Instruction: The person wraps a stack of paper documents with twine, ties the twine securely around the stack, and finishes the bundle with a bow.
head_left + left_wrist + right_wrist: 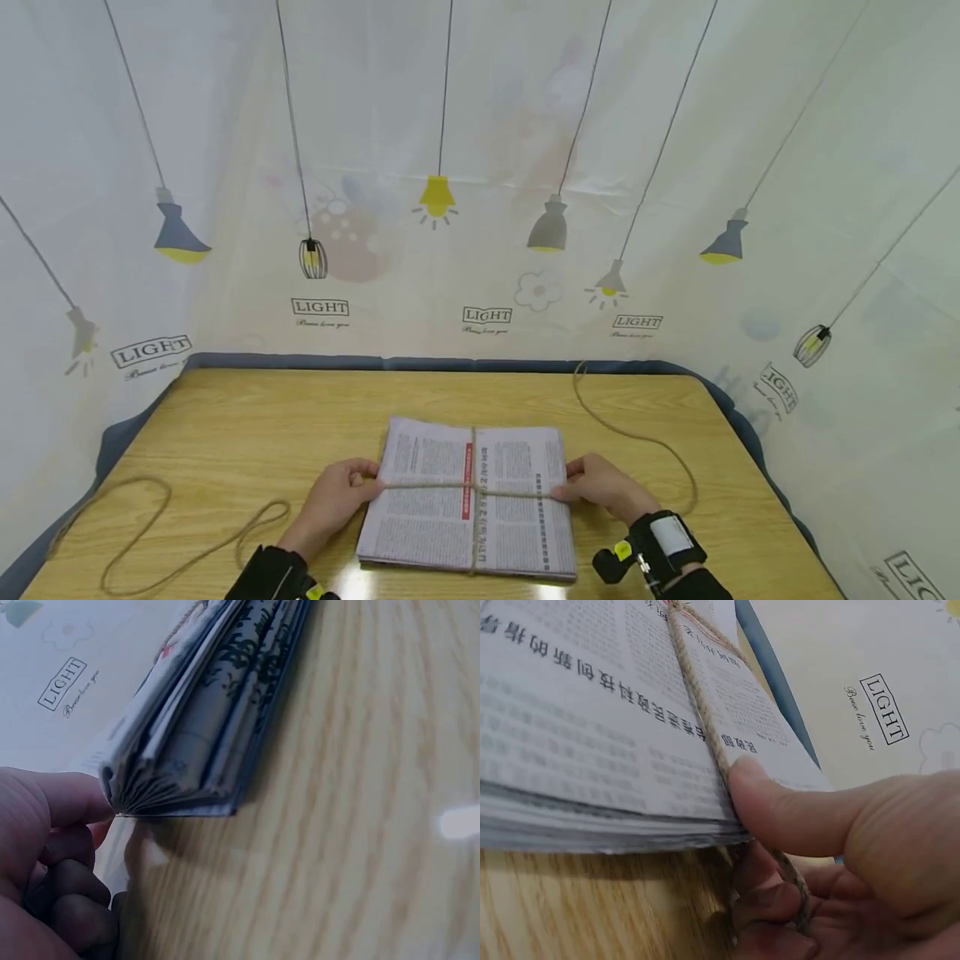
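A thick stack of folded newspapers [427,533] lies on the table, with tan twine [435,485] crossing over its top near the middle. At the stack's left edge, my left hand [337,500] pinches the twine, its other fingers curled; in the left wrist view those fingers meet the corner of the layered papers [187,742], and the twine at the fingertips is hidden. My right hand [607,487] grips the twine at the opposite edge. The right wrist view shows the thumb pressing on the twine [694,682], which runs down into the curled fingers.
Loose twine [161,504] curls over the wooden table [300,408] on the left. Another length [637,435] trails from the right up to the back edge. A printed curtain [480,267] surrounds the table. Both wrists wear black camera bands [663,550].
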Motion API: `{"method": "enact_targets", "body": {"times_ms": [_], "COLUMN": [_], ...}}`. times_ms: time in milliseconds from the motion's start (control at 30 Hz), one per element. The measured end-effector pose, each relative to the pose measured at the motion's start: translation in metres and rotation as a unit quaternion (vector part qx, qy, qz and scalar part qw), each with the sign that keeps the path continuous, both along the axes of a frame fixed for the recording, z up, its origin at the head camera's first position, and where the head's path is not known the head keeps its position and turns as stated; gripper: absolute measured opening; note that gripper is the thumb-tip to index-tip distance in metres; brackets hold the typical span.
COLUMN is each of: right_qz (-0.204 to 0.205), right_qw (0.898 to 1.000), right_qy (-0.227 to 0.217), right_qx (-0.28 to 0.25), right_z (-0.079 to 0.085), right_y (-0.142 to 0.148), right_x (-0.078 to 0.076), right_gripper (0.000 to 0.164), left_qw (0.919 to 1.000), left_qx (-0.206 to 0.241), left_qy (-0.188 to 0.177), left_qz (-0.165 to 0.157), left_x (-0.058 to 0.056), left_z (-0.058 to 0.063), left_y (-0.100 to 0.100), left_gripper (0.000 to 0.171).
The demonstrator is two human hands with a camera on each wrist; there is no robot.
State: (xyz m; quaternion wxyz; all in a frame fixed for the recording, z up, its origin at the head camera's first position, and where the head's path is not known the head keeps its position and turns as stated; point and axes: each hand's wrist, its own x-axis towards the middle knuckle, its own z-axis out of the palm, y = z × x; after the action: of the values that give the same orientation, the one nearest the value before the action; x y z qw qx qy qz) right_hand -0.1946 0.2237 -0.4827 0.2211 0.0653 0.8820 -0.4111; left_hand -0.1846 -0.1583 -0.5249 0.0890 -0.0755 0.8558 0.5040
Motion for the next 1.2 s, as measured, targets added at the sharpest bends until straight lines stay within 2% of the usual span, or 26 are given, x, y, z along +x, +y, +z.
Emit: {"method": "enact_targets", "body": {"times_ms": [100,300,400,500,633,767,867,1000,1067,1200], "right_qz": [0.026,0.082,0.11,0.119,0.114,0.125,0.151,0.187,0.202,0.222], "right_qw": [0.999,0.991,0.983,0.978,0.976,0.973,0.97,0.964,0.961,0.958], "right_qy": [0.003,0.041,0.069,0.096,0.128,0.154,0.168,0.182,0.186,0.181], "right_qx": [-0.031,-0.095,-0.13,-0.144,-0.136,-0.115,-0.092,-0.049,-0.032,-0.012], "right_z": [0.0,-0.008,-0.016,-0.023,-0.031,-0.037,-0.037,-0.032,-0.029,-0.022], "right_y": [0.002,0.01,0.016,0.019,0.022,0.025,0.026,0.026,0.026,0.027], "right_x": [0.004,0.009,0.01,0.012,0.013,0.012,0.011,0.01,0.01,0.008], "right_gripper": [0.029,0.038,0.041,0.041,0.041,0.04,0.04,0.039,0.039,0.037], "left_qw": [1.0,0.9999,0.9993,0.9973,0.9923,0.9859,0.9811,0.9739,0.9702,0.9668], "left_qx": [0.002,0.01,0.027,0.05,0.045,-0.004,-0.034,-0.044,-0.046,-0.031], "left_qy": [-0.003,-0.009,-0.006,-0.001,0.003,0.016,0.033,0.07,0.09,0.091], "left_qz": [-0.002,-0.009,-0.025,-0.054,-0.116,-0.166,-0.187,-0.212,-0.22,-0.236], "left_x": [0.0,-0.001,-0.001,-0.001,-0.001,0.0,0.002,0.003,0.003,0.003], "left_z": [-0.002,-0.003,-0.003,-0.002,0.0,0.002,0.003,0.003,0.002,0.001], "left_y": [-0.001,-0.004,-0.005,-0.007,-0.013,-0.018,-0.019,-0.02,-0.02,-0.021], "left_gripper": [0.025,0.036,0.046,0.051,0.051,0.046,0.038,0.025,0.021,0.025]}}
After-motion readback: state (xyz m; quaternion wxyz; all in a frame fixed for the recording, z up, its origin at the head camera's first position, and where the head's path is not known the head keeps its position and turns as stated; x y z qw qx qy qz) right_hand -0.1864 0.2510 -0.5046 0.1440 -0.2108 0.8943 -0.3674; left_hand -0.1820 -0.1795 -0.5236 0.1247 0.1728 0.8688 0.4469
